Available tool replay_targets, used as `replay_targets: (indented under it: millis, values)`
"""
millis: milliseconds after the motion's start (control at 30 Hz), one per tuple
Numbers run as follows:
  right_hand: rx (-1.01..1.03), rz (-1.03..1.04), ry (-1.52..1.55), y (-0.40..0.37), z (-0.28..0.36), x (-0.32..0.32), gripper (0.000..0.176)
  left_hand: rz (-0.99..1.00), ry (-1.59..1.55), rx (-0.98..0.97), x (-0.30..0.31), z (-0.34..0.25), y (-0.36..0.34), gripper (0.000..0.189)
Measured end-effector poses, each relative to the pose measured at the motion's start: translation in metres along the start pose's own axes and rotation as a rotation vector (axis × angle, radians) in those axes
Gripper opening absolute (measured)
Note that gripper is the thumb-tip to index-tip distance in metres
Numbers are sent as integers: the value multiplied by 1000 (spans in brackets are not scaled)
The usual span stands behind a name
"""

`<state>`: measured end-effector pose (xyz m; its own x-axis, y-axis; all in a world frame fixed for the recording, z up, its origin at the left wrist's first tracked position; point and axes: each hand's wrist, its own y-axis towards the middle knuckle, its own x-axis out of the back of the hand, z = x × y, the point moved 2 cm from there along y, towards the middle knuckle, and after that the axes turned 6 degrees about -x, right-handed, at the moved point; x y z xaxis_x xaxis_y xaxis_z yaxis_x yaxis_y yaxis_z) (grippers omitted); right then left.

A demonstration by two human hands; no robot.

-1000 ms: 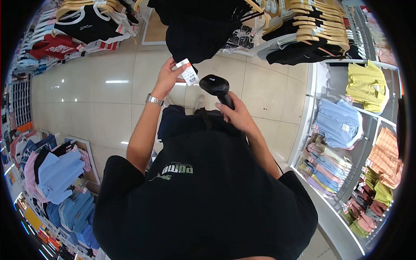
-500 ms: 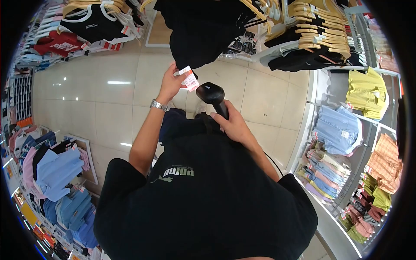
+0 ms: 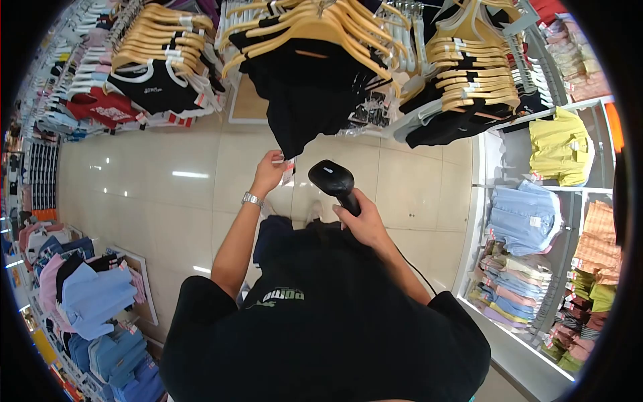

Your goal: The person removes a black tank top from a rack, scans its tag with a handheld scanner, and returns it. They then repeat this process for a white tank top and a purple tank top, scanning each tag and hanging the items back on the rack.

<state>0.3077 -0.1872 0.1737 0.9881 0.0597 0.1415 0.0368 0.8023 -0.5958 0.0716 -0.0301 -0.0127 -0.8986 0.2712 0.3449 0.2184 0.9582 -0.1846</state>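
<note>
Black garments [image 3: 305, 90] hang from wooden hangers [image 3: 315, 30] at the top middle. At their lower edge my left hand [image 3: 269, 170], with a silver watch on its wrist, is closed on a white and red price tag [image 3: 289, 173], now seen at a slant. My right hand [image 3: 362, 218] is wrapped round the handle of a black barcode scanner [image 3: 333, 179]. The scanner's head is to the right of the tag and apart from it. A thin cable runs down beside my right forearm.
Racks of hanging clothes stand at the upper left [image 3: 157, 87] and upper right [image 3: 462, 114]. White shelving [image 3: 477, 194] with folded shirts lines the right side. More clothes [image 3: 97, 288] are at the lower left. Tiled floor [image 3: 167, 228] shows between them.
The view has tilted up, so more hangers show and everything sits lower. The tag has turned from facing the camera to a slant. Both hands keep their holds.
</note>
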Motion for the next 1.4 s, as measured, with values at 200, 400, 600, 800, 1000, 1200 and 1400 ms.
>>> replay_targets:
  millis: [200,400,600,800,1000,1200,1400]
  values:
    - [332,-154,51,12,-10,21,31,-404,375,-530,40,-137,28,32]
    - [315,-176,374,6,5,26,17,-659,663,-979,74,-268,88,33]
    - [383,-255,399,9,9,32,15,-409,786,-959,86,-280,138,27]
    - [359,-271,361,12,-3,34,17,-385,799,-1029,87,-290,129,20]
    - [327,-271,382,13,2,34,19,-351,570,-1082,92,-303,117,18]
    - [470,-379,480,11,6,34,17,268,138,-504,61,-311,60,19]
    - [645,-534,596,-9,39,44,23,556,-635,-160,-18,-282,-17,22]
